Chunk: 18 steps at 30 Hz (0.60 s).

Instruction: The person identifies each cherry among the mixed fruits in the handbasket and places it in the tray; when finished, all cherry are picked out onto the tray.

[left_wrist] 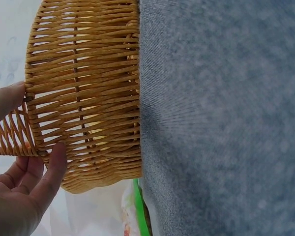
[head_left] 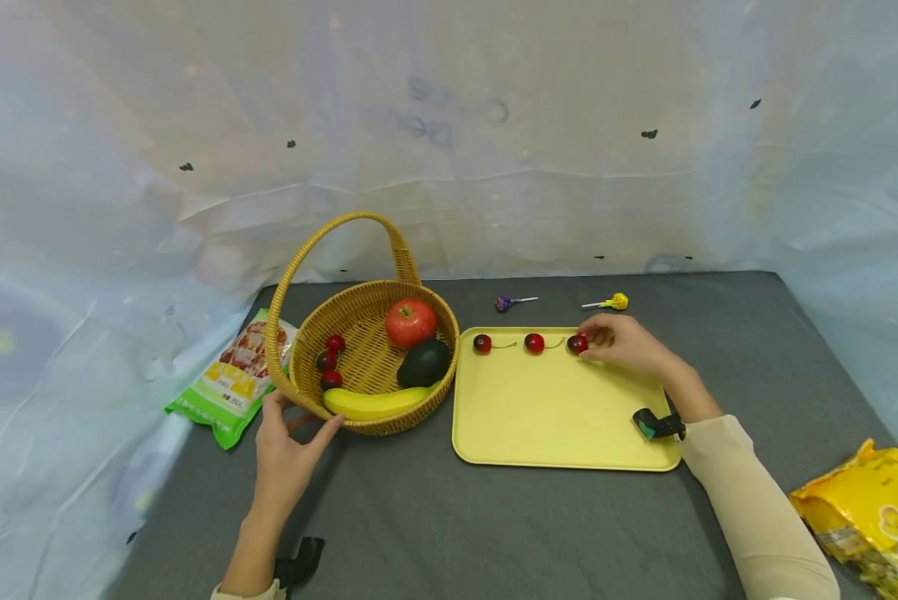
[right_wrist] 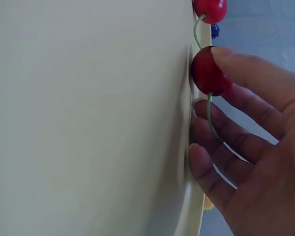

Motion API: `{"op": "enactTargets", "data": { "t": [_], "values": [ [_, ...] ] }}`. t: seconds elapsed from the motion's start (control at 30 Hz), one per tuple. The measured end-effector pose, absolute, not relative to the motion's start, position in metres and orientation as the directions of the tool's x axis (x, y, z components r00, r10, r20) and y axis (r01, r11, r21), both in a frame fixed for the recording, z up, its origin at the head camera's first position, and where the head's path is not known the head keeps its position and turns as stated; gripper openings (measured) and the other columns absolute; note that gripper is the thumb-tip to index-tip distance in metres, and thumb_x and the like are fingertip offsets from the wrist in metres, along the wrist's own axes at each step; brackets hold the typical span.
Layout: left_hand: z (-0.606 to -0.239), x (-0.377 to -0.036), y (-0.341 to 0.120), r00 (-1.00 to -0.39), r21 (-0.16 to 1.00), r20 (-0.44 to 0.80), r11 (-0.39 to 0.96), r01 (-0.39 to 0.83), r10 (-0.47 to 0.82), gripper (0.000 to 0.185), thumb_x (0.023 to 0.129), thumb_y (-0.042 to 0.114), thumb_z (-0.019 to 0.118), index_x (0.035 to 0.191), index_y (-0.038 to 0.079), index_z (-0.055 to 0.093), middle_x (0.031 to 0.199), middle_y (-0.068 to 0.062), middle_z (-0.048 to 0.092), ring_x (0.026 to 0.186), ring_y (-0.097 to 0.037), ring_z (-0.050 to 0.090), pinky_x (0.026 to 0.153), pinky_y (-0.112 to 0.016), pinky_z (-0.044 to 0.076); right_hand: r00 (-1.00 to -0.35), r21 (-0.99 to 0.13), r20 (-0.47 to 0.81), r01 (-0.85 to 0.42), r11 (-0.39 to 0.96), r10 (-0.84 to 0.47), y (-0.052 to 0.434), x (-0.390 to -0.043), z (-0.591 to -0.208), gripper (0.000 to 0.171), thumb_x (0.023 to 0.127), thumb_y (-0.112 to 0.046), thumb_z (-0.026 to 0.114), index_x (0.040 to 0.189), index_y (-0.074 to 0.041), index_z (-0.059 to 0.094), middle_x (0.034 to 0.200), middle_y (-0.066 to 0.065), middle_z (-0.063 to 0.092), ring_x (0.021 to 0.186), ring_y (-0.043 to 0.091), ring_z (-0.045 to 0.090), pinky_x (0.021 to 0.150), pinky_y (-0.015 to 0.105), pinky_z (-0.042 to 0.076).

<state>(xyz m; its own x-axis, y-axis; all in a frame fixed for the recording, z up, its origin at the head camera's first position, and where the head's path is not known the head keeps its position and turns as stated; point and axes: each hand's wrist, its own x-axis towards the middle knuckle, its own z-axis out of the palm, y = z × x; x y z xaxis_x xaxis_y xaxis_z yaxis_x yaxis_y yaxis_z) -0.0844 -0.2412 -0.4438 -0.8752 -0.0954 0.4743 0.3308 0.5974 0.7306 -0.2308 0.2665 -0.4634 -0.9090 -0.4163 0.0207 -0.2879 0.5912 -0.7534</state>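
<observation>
My left hand (head_left: 289, 450) grips the near-left rim of a wicker basket (head_left: 384, 287), its thumb and fingers around the edge. Inside the basket lie several cherries (head_left: 332, 380), a red apple-like fruit (head_left: 410, 323), a dark green avocado (head_left: 424, 363) and a banana (head_left: 377, 404). On the right, my right hand (head_left: 623, 343) pinches a dark red cherry (right_wrist: 206, 71) between thumb and finger, at the far side of a yellow tray (head_left: 561, 417). Its green stem points back toward the palm. Two more cherries, a middle one (head_left: 534, 343) and a left one (head_left: 482, 343), lie in line with it.
Beyond the tray are a purple lollipop (head_left: 504, 303) and a yellow lollipop (head_left: 618, 302). A green and white food bag (head_left: 234, 375) lies left of the basket, partly behind its handle. A yellow bag (head_left: 872, 508) sits at the right edge of the grey table (head_left: 418, 517).
</observation>
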Motion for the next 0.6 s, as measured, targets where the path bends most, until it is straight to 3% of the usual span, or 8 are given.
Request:
{"op": "enactTargets", "data": {
  "t": [0.27,0.4,0.47,0.6],
  "values": [
    [-0.445,-0.085,-0.241,-0.881,0.737,0.460,0.599,0.312,-0.108,0.072,0.076,-0.002,0.085,0.133,-0.005,0.042,0.120,-0.019,0.053,0.107,-0.013,0.051,0.081,-0.013,0.054,-0.904,-0.710,0.065,-0.339,0.618,-0.422,0.262,-0.229,-0.462,0.036,0.084,-0.009,0.081,0.115,0.003,0.068,0.099,0.013,0.066,0.088,0.026,0.060,0.072,0.030,0.054],
    [-0.446,-0.086,-0.241,-0.884,0.735,0.455,0.606,0.304,-0.108,0.073,0.075,-0.002,0.086,0.133,-0.004,0.041,0.121,-0.018,0.053,0.108,-0.017,0.052,0.081,-0.014,0.054,-0.917,-0.684,0.045,-0.318,0.657,-0.397,0.260,-0.228,-0.451,0.037,0.088,-0.013,0.079,0.118,0.004,0.067,0.110,0.018,0.066,0.099,0.032,0.061,0.085,0.045,0.054],
    [-0.446,-0.085,-0.240,-0.883,0.735,0.456,0.606,0.306,-0.108,0.073,0.075,-0.002,0.086,0.134,-0.004,0.041,0.121,-0.018,0.053,0.108,-0.019,0.052,0.081,-0.014,0.054,-0.920,-0.659,0.069,-0.333,0.674,-0.386,0.256,-0.230,-0.440,0.038,0.089,-0.017,0.078,0.120,0.002,0.067,0.116,0.019,0.065,0.109,0.036,0.057,0.096,0.055,0.048],
    [-0.444,-0.085,-0.240,-0.879,0.736,0.464,0.599,0.317,-0.105,0.071,0.077,0.000,0.085,0.133,-0.004,0.042,0.121,-0.018,0.053,0.108,-0.018,0.052,0.081,-0.015,0.054,-0.894,-0.665,0.158,-0.410,0.624,-0.419,0.231,-0.238,-0.412,0.039,0.090,-0.024,0.078,0.121,-0.002,0.067,0.122,0.017,0.064,0.121,0.039,0.052,0.104,0.062,0.039]
  ]
}}
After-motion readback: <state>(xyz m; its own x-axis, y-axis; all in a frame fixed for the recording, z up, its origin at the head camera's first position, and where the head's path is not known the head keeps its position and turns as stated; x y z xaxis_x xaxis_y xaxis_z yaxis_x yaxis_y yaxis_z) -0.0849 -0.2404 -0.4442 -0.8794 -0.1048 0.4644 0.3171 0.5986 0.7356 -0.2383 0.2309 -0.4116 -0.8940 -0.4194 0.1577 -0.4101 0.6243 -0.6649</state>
